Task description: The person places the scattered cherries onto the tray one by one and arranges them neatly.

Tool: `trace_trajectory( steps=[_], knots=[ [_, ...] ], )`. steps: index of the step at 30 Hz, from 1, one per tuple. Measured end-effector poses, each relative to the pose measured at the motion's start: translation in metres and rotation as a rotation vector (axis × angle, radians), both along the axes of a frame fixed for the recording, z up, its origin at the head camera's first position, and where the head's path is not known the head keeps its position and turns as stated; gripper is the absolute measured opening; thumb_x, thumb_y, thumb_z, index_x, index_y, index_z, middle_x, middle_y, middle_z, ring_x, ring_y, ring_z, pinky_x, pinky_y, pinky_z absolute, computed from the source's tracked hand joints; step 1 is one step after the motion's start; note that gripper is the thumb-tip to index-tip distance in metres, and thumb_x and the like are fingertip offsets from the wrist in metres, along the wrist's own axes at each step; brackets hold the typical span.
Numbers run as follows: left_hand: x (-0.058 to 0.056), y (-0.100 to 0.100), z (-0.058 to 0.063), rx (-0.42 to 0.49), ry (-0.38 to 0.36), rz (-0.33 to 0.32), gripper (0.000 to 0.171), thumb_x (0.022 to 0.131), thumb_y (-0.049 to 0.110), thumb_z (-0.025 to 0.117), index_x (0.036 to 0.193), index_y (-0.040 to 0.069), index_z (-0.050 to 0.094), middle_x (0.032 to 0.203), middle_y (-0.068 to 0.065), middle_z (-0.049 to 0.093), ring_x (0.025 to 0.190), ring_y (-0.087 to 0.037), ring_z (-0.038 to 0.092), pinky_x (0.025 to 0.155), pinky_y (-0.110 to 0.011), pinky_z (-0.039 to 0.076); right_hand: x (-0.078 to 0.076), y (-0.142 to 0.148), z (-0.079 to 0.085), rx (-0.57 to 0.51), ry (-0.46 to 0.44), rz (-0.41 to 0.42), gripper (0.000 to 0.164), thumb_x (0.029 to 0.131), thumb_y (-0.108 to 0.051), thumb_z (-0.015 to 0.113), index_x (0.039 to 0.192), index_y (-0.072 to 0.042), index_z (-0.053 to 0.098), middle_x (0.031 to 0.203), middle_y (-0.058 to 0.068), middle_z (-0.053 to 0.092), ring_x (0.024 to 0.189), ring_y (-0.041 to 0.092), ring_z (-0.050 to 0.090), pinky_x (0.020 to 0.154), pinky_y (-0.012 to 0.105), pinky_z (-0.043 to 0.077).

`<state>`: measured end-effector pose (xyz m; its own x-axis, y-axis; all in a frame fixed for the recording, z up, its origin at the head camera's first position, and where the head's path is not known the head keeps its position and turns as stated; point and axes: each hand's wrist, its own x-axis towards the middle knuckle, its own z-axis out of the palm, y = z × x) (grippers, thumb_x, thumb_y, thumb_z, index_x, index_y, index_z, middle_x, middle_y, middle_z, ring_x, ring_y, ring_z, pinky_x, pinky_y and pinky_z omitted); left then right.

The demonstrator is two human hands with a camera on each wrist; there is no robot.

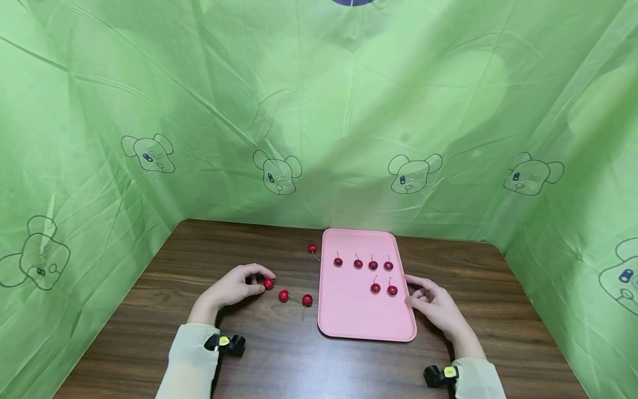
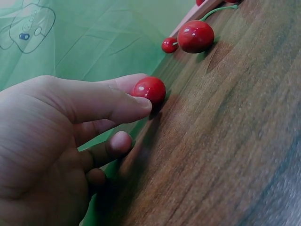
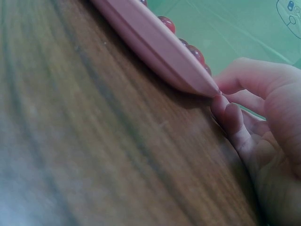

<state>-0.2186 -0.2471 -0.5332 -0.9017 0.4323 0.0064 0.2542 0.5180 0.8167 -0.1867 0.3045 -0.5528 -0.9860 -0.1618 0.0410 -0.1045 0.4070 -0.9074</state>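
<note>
My left hand (image 1: 236, 285) pinches a red cherry (image 2: 150, 89) between thumb and forefinger, close over the wooden table left of the tray; its other fingers curl loosely beneath. Two more cherries lie to its right, one (image 1: 283, 296) nearer the hand and another (image 1: 307, 300) by the tray's left edge. At the right side, my right hand (image 1: 433, 305) holds the rim of a pink tray (image 1: 359, 321) with thumb and fingertips. Several stemmed cherries sit on that tray, among them one (image 1: 338, 261) at the left of the upper row and two in a lower row.
A further cherry (image 1: 312, 248) lies on the table beside the tray's upper left edge. The brown wooden table (image 1: 269, 360) meets green cloth walls (image 1: 344, 138) with bear-head prints at its back and sides. Each wrist carries a small black camera (image 1: 433, 377).
</note>
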Motion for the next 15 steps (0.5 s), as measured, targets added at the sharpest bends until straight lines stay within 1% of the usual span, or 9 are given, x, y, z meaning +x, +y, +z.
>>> trace_trajectory(
  steps=[5,10,15],
  knots=[
    [0.0007,0.0022,0.0009,0.002,-0.003,-0.001,0.032,0.093,0.005,0.084,0.123,0.015,0.079,0.095,-0.003,0.068,0.085,-0.020,0.058,0.073,-0.030,0.049,-0.0003,0.0002,-0.0006,0.001,0.002,0.000,0.056,0.097,-0.004,0.081,0.150,-0.003,0.063,0.098,0.016,0.072,0.084,0.014,0.067,0.073,0.025,0.055],
    [0.0006,0.0036,0.0009,-0.008,0.005,0.004,0.030,0.093,0.006,0.084,0.121,0.016,0.080,0.095,-0.001,0.069,0.084,-0.019,0.058,0.073,-0.030,0.049,-0.0006,0.0008,-0.0014,-0.006,-0.001,0.002,0.056,0.096,-0.003,0.081,0.150,-0.002,0.063,0.098,0.016,0.072,0.084,0.014,0.067,0.073,0.025,0.056],
    [-0.0006,0.0038,0.0000,0.000,0.005,0.032,0.025,0.093,0.008,0.085,0.115,0.017,0.079,0.095,-0.001,0.070,0.086,-0.020,0.060,0.075,-0.030,0.049,-0.0006,0.0012,-0.0014,-0.007,-0.002,0.001,0.057,0.097,-0.004,0.081,0.150,-0.003,0.063,0.097,0.015,0.072,0.085,0.014,0.067,0.074,0.025,0.055]
  ],
)
